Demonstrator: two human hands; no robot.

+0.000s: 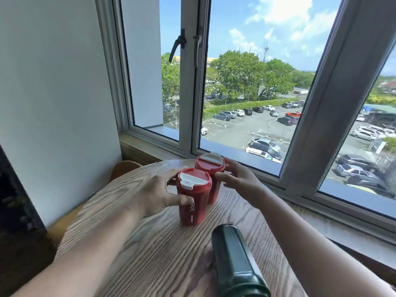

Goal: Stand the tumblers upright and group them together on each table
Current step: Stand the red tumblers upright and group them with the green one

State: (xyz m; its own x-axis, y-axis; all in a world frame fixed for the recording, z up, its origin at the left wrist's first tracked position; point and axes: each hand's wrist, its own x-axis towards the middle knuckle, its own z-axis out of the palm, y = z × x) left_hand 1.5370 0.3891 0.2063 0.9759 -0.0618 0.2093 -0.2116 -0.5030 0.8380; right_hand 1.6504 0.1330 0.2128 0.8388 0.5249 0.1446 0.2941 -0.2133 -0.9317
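Note:
Two red tumblers with white lids stand upright, side by side and touching, on a round wooden table. My left hand grips the nearer red tumbler from its left side. My right hand wraps the right side of the farther red tumbler, fingers spread around its lid. A dark green tumbler lies on its side at the table's near right, lid end toward me.
A wooden chair back shows behind the table at the left. The window sill and window frame run close along the table's far and right sides. A white wall stands on the left.

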